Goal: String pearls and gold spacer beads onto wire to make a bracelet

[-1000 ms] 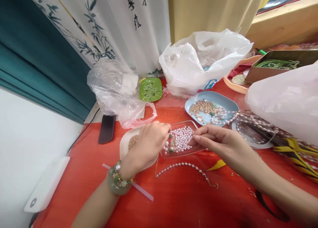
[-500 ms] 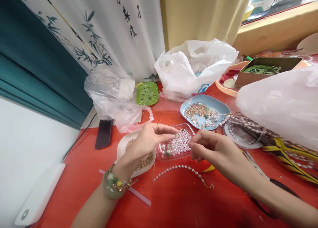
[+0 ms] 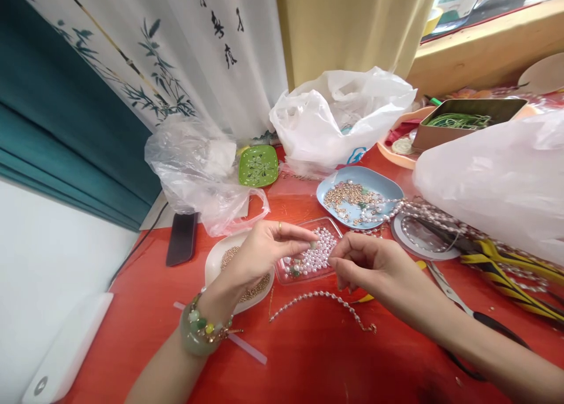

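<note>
My left hand (image 3: pixel 259 254) is lifted over a clear tray of white pearls (image 3: pixel 328 228) and pinches a small pale green bead (image 3: pixel 314 245) between thumb and forefinger. My right hand (image 3: pixel 372 266) is just right of it, fingers curled into a pinch close to the bead; what it grips is too small to make out. A finished strand of pearls on gold links (image 3: pixel 324 301) lies on the red table (image 3: pixel 308 357) below both hands. A white dish of gold beads (image 3: pixel 215 260) sits partly under my left hand.
A blue dish of gold findings (image 3: pixel 383 187), a green dish (image 3: pixel 258 165), plastic bags (image 3: pixel 339 119), a black phone (image 3: pixel 180 245), scissors (image 3: pixel 467 313), yellow-handled pliers (image 3: pixel 511 260), pearl strings (image 3: pixel 436 216) and a tin with green cord (image 3: pixel 462 122) crowd the table.
My left hand rose out of the pearl tray with a green bead pinched. My right hand curled from flat into a pinch and drew near the left.
</note>
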`<state>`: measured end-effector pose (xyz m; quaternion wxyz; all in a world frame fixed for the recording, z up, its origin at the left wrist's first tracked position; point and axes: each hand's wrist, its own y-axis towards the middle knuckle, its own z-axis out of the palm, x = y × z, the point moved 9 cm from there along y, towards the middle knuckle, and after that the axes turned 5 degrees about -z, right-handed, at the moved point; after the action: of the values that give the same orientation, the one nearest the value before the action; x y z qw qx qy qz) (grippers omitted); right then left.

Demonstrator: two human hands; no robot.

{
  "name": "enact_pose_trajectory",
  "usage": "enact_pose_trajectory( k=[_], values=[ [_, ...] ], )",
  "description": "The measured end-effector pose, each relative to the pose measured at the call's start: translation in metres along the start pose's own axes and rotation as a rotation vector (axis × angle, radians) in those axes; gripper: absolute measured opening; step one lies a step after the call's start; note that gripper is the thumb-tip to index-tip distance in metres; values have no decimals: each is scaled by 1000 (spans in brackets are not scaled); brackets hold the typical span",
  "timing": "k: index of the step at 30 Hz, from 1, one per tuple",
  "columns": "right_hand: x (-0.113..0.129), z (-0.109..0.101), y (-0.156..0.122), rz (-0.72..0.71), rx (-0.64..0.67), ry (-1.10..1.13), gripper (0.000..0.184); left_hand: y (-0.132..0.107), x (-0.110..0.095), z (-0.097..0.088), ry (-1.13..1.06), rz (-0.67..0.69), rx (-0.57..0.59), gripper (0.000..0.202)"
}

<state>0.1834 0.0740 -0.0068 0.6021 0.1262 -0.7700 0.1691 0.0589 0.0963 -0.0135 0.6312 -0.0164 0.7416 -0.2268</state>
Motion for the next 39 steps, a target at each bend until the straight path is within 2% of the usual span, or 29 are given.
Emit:
enact_pose_trajectory(
  k=[7,9,13,16,21,25,28,30,32,35,39],
  values=[
    [-5,7,2,11,54,102,12,-6,-2,7,111,-49,-3,15],
    [-6,9,3,-4,68,171,11,-7,-5,6,89,-32,-22,16],
    [-7,11,4,-26,82,250,11,-7,-8,5,113,-12,-23,6],
    [-2,12,4,-50,106,282,17,-8,-10,6,132,3,-12,7],
    [12,6,3,-148,86,36,16,-13,-18,9,118,62,-9,7],
    [12,4,2,-141,98,-101,19,-12,-19,6,173,76,-22,8],
    [12,0,2,-140,59,-86,18,-9,-23,-10,363,113,-149,8],
    [12,-3,2,-147,26,-40,17,-9,-28,-21,614,165,-282,9],
    [12,-5,2,-147,7,13,16,-9,-31,-23,917,218,-354,12],
    [7,-5,3,-117,9,78,15,-7,-24,-13,1258,225,-340,16],
    [4,-1,5,-104,38,127,15,-4,-13,-2,1465,187,-315,17]
  ],
)
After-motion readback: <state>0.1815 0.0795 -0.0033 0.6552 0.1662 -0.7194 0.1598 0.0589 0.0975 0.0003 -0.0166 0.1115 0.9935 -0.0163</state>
